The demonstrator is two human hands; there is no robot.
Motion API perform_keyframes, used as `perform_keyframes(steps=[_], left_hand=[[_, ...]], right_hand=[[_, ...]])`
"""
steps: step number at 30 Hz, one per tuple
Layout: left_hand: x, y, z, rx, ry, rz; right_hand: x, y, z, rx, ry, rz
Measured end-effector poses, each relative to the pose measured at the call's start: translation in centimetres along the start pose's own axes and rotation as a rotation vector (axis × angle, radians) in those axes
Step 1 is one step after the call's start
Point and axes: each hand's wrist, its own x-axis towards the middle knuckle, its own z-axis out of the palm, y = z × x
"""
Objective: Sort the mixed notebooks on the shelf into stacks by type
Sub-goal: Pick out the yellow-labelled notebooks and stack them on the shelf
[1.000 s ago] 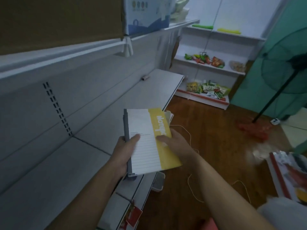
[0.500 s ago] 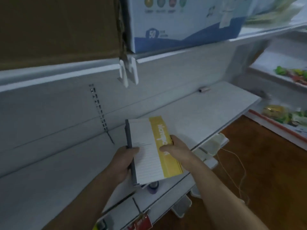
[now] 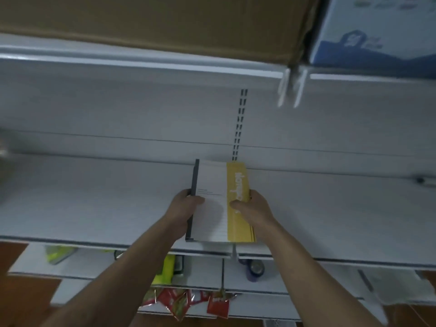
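I hold a small stack of notebooks (image 3: 218,185) over the white shelf board (image 3: 94,199), near its middle. The top one has a white lined cover with a yellow band on the right and a dark grey spine on the left. My left hand (image 3: 186,204) grips the spine edge, thumb on the cover. My right hand (image 3: 252,206) grips the yellow edge, thumb on top. The stack's near end reaches the shelf's front edge. Whether it rests on the board I cannot tell.
A brown cardboard box (image 3: 153,22) and a blue-and-white carton (image 3: 377,31) sit on the upper shelf. Lower shelves hold yellow packets (image 3: 165,270), tape rolls (image 3: 254,270) and red snack packets (image 3: 188,303). A small dark object (image 3: 421,180) lies far right on the board.
My view has turned left, from the aisle to face the shelf squarely. Both hands have carried the notebook stack in over the shelf board, keeping the same grip.
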Motion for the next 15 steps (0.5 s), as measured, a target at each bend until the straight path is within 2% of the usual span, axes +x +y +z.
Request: perform_keyframes(steps=[6,15], left_hand=[[1.8,0.8,-1.1,-0.077,0.046,-0.063],[2.9,1.0,1.1,-0.033,-0.025,-0.117]], right_hand=[[1.7,-0.4,1.6,-0.100,0.017,0.037],[1.9,-0.6,-0.5,-0.132,0.114,0.111]])
